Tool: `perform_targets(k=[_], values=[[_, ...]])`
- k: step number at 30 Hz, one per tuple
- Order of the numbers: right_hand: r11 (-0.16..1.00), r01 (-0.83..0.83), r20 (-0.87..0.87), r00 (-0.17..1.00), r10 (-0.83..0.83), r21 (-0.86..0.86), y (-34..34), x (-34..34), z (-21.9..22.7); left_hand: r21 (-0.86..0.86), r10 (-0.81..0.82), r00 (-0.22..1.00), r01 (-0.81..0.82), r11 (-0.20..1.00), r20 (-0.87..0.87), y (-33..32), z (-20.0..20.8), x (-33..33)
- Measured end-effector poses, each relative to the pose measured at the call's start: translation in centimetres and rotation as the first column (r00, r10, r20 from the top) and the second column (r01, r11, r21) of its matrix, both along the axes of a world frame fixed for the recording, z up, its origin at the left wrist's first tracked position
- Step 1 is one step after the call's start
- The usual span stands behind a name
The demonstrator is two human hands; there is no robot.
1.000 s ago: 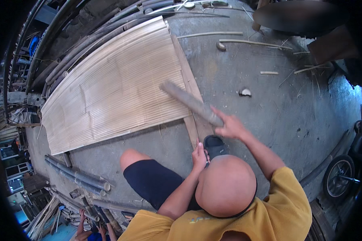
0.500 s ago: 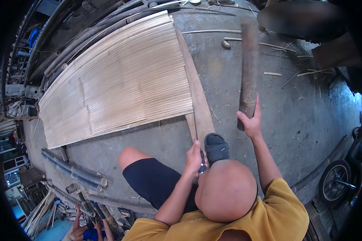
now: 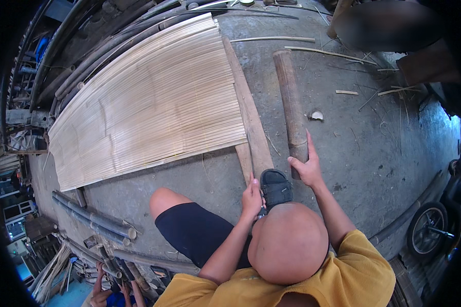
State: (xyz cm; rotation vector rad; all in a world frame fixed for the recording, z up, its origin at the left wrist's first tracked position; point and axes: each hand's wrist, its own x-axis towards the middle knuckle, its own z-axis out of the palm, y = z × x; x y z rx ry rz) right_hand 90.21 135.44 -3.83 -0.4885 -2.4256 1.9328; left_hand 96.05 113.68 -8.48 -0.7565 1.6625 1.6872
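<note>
A thick brown bamboo section [image 3: 288, 92] stands out ahead of me, its far end tilted to the left. My right hand [image 3: 307, 166] grips its near end, thumb on one side and fingers along the other. Closed round the dark handle of a long thin blade, my left hand [image 3: 252, 199] is beside my sandalled foot [image 3: 276, 185]. Most of the handle is hidden by the fingers and my knee. The narrow blade [image 3: 251, 153] points away from me along a wooden plank [image 3: 254, 125] on the floor.
A wide mat of split bamboo slats [image 3: 153, 102] covers the floor at left, beside the plank. A pale half-ring offcut [image 3: 316, 115] lies right of the bamboo section. Bamboo poles [image 3: 95, 217] lie at lower left, and a motorcycle wheel [image 3: 426, 230] stands at right.
My right hand has brought the bamboo section left and nearer, its far end now leaning left. The half-ring offcut shows where the bamboo was. My left hand has barely moved.
</note>
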Motion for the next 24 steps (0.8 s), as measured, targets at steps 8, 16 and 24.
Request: perform_targets(k=[8,16,24], values=[[0.894,-0.329,0.194,0.940,0.280,0.304,-0.1,2.0,-1.1,-0.011,0.030,0.997,-0.031,0.999,-0.070,0.8,-2.1,2.1],[0.924,-0.335,0.270,0.921,0.280,0.184,-1.3,1.1,-1.4,0.020,0.128,0.992,-0.128,0.992,0.003,0.2,-1.9,1.3],[0.841,-0.260,0.447,0.894,0.024,0.474,1.7,-1.6,-7.1,0.117,0.177,0.981,-0.186,0.976,0.083,-6.3,10.9,-3.3]])
